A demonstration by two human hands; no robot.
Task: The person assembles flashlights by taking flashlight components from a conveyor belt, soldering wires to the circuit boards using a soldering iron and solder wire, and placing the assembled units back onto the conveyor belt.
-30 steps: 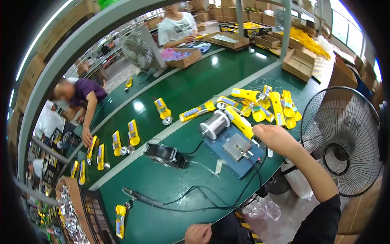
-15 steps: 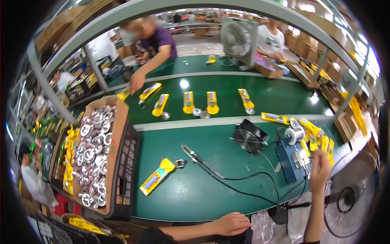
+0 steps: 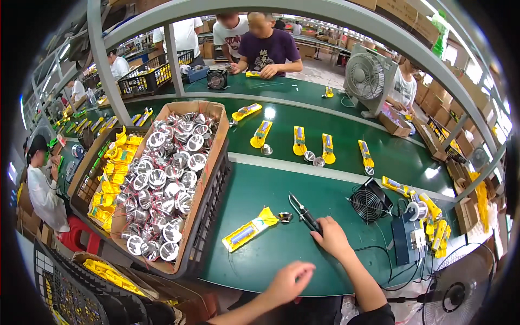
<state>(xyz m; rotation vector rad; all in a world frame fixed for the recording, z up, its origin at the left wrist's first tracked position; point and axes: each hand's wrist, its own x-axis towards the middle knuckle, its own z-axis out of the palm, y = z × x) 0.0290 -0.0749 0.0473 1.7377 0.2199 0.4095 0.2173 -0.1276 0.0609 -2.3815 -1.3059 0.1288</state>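
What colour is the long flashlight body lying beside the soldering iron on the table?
Yellow flashlight body, with a blue-grey inner part; head view.

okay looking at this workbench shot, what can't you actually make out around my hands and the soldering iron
Head view, the only one:
- Black soldering iron: its grip is hidden under the right hand; its tip is too small to judge.
- Left hand: its palm faces away, so whether it holds anything is unclear.
- Small silver reflector cup by the yellow flashlight body: too small to tell whether they touch.
- Blue box with wires: blurred by fisheye bending.
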